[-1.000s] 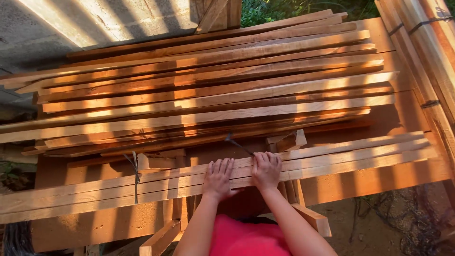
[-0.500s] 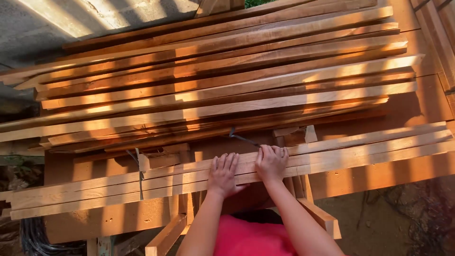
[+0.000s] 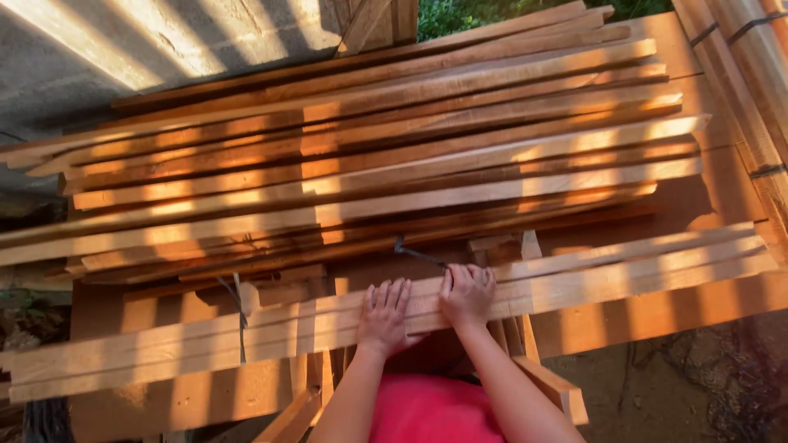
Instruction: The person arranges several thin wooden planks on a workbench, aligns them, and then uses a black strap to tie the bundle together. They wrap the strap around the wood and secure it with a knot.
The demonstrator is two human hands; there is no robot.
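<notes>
1. The left hand [image 3: 384,318] lies palm down on a bundle of long wooden slats [image 3: 574,275], its fingers [image 3: 389,294] straight, slightly spread and pressed flat on the top slat, closed on nothing.
2. The right hand [image 3: 466,295] rests just beside it on the same bundle, fingers [image 3: 476,276] curled over the far edge of the slats. Whether they truly grip the wood cannot be told.
3. This bundle runs left to right along the near edge of the table [image 3: 657,308], rising a little toward the right, and its ends reach beyond both hands.
4. A dark cord [image 3: 240,316] ties the bundle together well left of the hands.
5. A thin dark strip [image 3: 414,252] lies just beyond the right hand's fingertips, on the table surface.
6. Farther back a much larger stack of loose slats [image 3: 394,156] covers most of the table, lying parallel to the near bundle and striped with sunlight.
7. At the right edge, more strapped lumber [image 3: 751,90] leans at an angle.
8. A red garment [image 3: 431,410] shows between the person's forearms.
</notes>
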